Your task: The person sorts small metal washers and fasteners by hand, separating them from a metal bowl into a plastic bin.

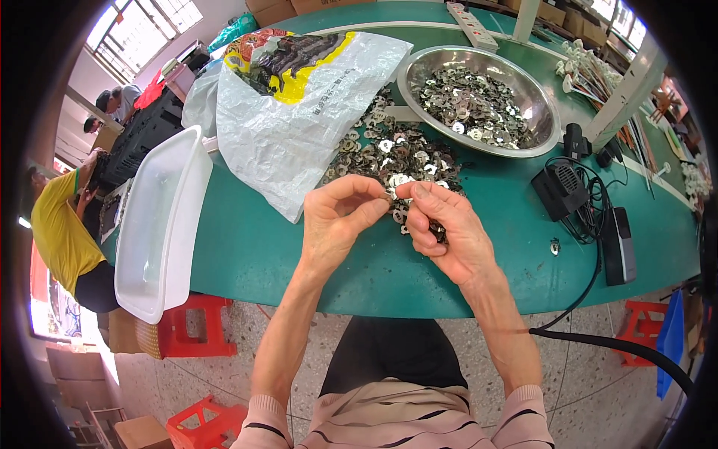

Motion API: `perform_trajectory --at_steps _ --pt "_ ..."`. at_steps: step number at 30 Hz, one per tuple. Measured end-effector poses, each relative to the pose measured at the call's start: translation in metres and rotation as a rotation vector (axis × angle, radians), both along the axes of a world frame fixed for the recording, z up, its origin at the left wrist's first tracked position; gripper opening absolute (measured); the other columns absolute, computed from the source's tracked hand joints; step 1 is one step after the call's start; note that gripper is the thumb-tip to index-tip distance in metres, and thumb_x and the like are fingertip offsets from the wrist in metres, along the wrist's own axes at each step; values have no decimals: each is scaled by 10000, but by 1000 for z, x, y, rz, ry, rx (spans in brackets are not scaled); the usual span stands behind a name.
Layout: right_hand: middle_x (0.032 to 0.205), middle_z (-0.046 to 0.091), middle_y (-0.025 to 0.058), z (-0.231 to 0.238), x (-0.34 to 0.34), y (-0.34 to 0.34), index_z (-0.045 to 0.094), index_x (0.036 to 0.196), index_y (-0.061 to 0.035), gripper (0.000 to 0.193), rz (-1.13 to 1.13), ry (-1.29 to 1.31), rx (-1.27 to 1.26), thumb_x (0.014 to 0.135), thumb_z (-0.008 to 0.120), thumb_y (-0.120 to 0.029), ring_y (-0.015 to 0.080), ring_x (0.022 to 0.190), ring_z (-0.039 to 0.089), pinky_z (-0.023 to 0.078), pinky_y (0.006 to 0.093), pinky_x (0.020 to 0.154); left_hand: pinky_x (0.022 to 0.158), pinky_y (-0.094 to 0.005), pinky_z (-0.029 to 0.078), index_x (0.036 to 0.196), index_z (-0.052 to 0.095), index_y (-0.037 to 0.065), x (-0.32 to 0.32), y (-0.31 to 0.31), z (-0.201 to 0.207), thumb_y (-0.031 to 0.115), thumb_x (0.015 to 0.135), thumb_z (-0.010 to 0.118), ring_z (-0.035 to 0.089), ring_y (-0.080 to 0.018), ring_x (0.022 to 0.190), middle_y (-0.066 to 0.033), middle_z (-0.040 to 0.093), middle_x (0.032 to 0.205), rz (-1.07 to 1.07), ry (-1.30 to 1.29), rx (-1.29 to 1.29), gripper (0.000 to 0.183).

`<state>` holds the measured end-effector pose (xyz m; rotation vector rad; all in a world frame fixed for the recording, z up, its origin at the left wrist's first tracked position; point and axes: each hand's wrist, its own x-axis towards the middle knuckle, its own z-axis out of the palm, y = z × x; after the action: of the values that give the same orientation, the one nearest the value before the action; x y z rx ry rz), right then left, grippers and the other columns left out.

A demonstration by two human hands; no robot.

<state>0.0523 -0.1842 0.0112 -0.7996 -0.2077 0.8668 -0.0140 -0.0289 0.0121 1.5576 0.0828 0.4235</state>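
Note:
Just above the near part of a pile of small, flat metal pieces [404, 157], my two hands almost meet at the fingertips. Thumb and index finger of my left hand [333, 224] are pinched together; whatever is between them is too small to name. My right hand [456, 232] is closed, its thumb against the index finger and the other fingers curled in. Dark, shiny metal pieces show within those curled fingers. Beyond the pile, a steel bowl [552, 131] holds many similar pieces. A white printed plastic sack [273, 142] lies along the pile's left side.
A white plastic tub [191, 217] juts over the left edge of the green table [359, 288]. Black power adapters [561, 191] and cables lie at right, near one loose metal piece [554, 246]. A power strip [471, 26] lies behind. Red stools [198, 325] stand below; a person in yellow [63, 224] is at left.

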Motion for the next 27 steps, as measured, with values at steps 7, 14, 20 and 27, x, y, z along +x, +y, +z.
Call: perform_trajectory --at_steps 7,14,20,27 --pt "604 475 -26 0 -1 1 565 998 -4 252 8 -20 -19 848 616 -200 31 454 360 209 167 372 653 -197 465 871 619 -10 1 -1 -5 -9 766 663 567 -72 726 -16 610 796 -57 -18 -43 114" --pt "588 478 -23 -1 -4 2 573 936 -7 235 -41 -131 -126 824 645 -200 31 455 362 203 169 375 682 -209 480 921 606 -13 -2 1 -1 13 763 678 586 -89 761 -41 625 820 -151 2 -162 175" --pt "581 466 -17 -5 -1 1 569 890 -17 177 19 -13 -67 846 615 -182 32 448 345 206 171 373 709 -221 482 938 607 -16 -3 5 -3 17 774 668 592 -94 783 -54 631 839 -217 4 -259 178" --pt "601 466 -8 -7 -1 0 546 865 -31 141 82 35 -45 889 543 -170 46 458 364 229 161 360 728 -228 486 944 606 -20 -4 4 -6 -12 777 650 593 -100 790 -55 628 857 -226 -44 -201 173"
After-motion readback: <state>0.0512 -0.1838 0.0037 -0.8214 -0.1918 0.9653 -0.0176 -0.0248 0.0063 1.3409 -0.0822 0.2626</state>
